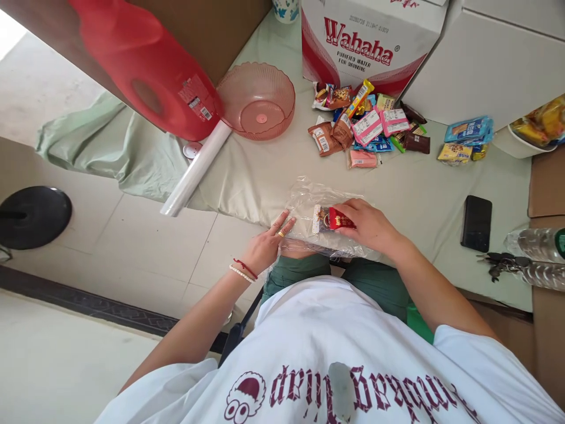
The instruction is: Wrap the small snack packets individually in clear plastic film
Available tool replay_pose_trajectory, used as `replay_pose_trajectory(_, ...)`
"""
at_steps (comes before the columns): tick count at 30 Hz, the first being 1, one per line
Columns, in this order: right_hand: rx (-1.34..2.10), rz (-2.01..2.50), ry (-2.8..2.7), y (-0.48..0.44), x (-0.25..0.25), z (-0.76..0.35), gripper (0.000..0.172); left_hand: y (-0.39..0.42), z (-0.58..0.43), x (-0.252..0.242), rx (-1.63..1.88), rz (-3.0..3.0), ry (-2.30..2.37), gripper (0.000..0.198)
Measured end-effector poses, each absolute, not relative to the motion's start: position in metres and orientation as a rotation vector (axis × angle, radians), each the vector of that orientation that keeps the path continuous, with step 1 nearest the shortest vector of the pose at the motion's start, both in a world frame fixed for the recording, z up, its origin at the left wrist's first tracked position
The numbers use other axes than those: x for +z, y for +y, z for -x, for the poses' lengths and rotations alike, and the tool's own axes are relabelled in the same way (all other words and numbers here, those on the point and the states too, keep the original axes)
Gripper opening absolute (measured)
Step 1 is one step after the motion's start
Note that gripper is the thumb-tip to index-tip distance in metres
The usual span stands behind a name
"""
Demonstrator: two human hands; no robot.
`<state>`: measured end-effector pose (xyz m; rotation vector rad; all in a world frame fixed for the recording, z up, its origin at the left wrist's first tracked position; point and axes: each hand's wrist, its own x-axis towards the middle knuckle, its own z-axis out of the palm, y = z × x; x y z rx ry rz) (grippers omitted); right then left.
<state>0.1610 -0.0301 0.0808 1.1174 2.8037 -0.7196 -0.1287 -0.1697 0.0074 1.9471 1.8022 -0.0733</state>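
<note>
A sheet of clear plastic film [304, 194] lies wrinkled at the table's front edge. My left hand [266, 244] rests on its left side, fingers stretched out and apart, holding nothing. On the film's middle sits a small snack packet with a white, dotted end [317, 219]. Beside it my right hand [364, 224] has its fingers closed on a red snack packet [341, 219], which touches or overlaps the other one. Part of the red packet is hidden under my fingers.
Behind the film lies a pile of wrapped snacks [368, 126] before a Wahaha box [357, 47]. A pink bowl [265, 112], a film roll [198, 168] and a red jug [150, 70] stand left. A black phone [477, 224], keys [503, 263] and bottles [536, 244] lie right.
</note>
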Motion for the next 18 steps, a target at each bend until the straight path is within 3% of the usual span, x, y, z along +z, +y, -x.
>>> replay_pose_trajectory(10,-0.683,-1.114,2.831,-0.033,0.062,-0.131,0.061,-0.179,0.132,-0.007,0.144,-2.005,1.797,0.087)
replay_pose_trajectory(14,-0.731,-1.197,2.941,-0.044,0.071,-0.184,0.034,-0.180,0.137,-0.010,0.140,-1.989,1.758,0.076)
replay_pose_trajectory(18,-0.754,-1.472,2.819,-0.080,0.063,-0.248,0.034,-0.179,0.142,-0.013,0.184,-2.027,1.734,0.076)
